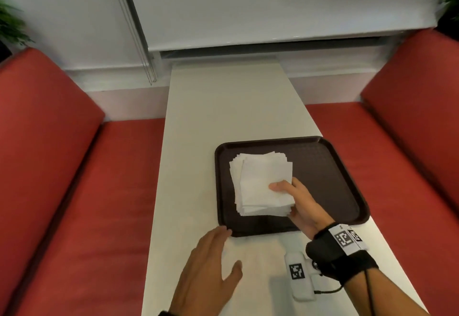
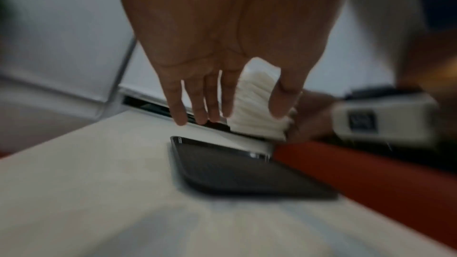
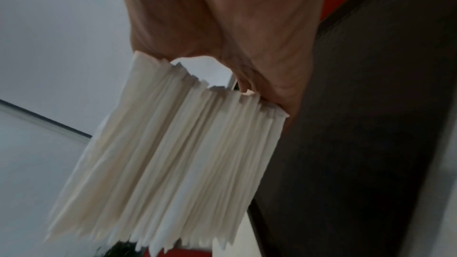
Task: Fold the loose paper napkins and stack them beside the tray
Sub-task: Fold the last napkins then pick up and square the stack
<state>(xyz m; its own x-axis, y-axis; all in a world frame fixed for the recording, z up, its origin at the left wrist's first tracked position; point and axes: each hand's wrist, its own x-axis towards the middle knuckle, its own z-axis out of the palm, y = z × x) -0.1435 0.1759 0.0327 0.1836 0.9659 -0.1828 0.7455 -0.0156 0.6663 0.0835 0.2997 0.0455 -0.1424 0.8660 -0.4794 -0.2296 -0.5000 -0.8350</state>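
Note:
A thick stack of white paper napkins (image 1: 260,181) sits over the left half of the dark brown tray (image 1: 323,166). My right hand (image 1: 283,200) grips the stack at its near right corner, thumb on top and fingers underneath. In the left wrist view the napkins (image 2: 257,105) hang in the air above the tray (image 2: 235,173), clear of its floor. The right wrist view shows the stack's edge (image 3: 168,163) fanned out below my right hand (image 3: 222,54). My left hand (image 1: 228,246) is flat and open over the table by the tray's near left corner, holding nothing.
The tray lies on a narrow white table (image 1: 223,107) that runs to a white wall. Red padded benches (image 1: 74,166) flank it on both sides. The table surface left of the tray and beyond it is bare.

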